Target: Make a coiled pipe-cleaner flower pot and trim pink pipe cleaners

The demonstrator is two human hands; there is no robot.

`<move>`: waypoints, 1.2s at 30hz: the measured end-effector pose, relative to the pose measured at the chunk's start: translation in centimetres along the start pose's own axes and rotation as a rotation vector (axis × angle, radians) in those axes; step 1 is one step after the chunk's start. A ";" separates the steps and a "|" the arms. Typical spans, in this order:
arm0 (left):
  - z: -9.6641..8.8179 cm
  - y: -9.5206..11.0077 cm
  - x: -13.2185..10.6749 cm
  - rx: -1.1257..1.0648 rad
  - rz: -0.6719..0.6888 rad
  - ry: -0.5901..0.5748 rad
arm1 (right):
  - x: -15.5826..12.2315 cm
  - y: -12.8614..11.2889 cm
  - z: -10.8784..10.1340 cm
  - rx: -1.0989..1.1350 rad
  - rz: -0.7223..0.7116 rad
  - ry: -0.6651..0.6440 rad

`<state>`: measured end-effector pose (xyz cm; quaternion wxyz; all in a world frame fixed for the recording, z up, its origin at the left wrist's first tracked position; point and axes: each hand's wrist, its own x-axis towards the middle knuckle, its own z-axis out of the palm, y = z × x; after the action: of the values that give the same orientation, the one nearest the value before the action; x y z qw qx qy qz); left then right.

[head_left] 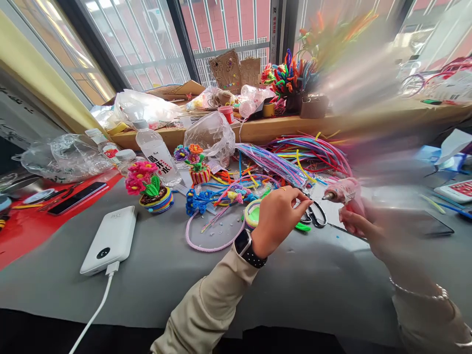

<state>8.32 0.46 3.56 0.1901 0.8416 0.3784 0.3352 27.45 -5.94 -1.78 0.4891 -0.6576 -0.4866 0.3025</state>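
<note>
Pink glue gun (pixel 342 191) fills the curled right hand (pixel 361 226); left hand (pixel 277 216) pinched, contents unclear. Likely gluing; next needs steady aim.

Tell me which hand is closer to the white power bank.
Left. The left hand is to the right of the power bank, apart from it; the right hand is farther right still, holding the pink glue gun.

metal-tipped glue gun (pixel 342 191), fuzzy pipe cleaners (pixel 322 151), smooth plastic power bank (pixel 111 236)
</note>
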 end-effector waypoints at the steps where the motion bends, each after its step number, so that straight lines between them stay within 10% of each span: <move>1: 0.0 -0.1 0.0 0.006 0.002 0.002 | -0.1 -0.3 -0.1 0.023 0.014 -0.069; 12: -3.5 -2.9 1.4 0.041 -0.111 0.153 | -0.3 -0.7 -1.2 -0.305 -0.124 -0.679; 22: -12.1 -7.3 -1.6 -0.851 -0.366 0.408 | 0.3 -0.1 -1.0 -0.611 -0.092 -0.393; 36: -10.8 -5.4 -4.9 -1.514 -0.566 0.161 | -0.5 -3.1 -0.4 -0.677 -0.007 -0.172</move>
<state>-4.48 0.87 6.02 0.7577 0.3306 0.2603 0.4989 26.61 -6.41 1.24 0.2016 -0.7529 -0.6010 0.1768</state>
